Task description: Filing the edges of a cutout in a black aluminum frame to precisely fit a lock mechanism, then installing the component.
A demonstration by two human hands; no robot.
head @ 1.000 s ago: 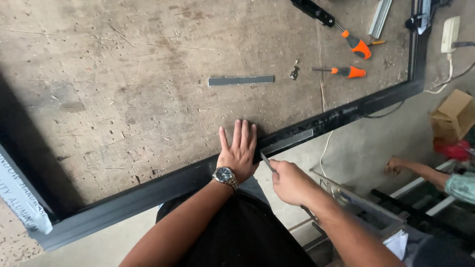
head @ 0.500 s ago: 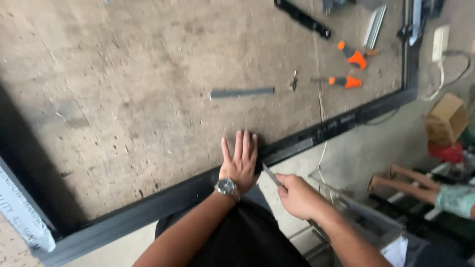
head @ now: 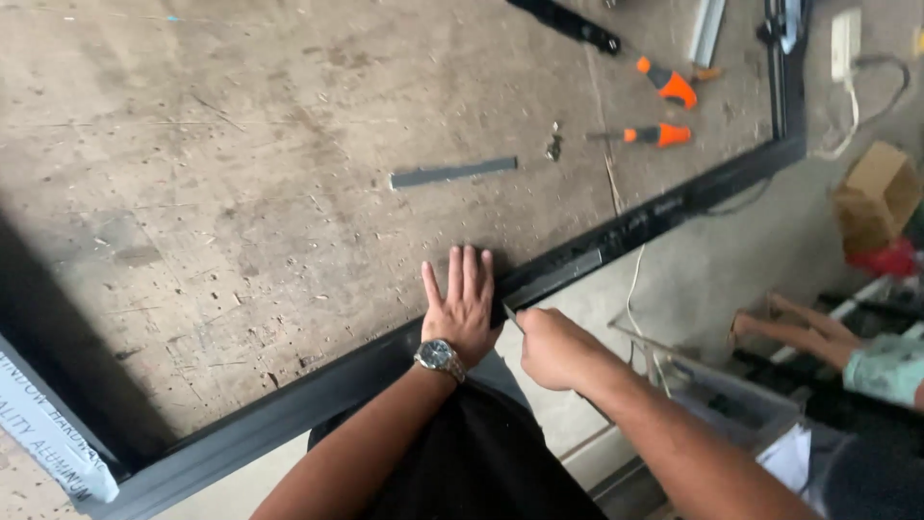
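Flat, left hand [head: 464,306] presses black frame [head: 318,390]; right hand [head: 549,347] fisted beside.

The left hand [head: 464,306] lies flat, palm down, fingers together and pointing toward 12 o'clock, its forearm running back toward 7 o'clock. The right hand [head: 547,347], just beside it at 4 o'clock, is curled into a fist, forearm trailing toward 5 o'clock.
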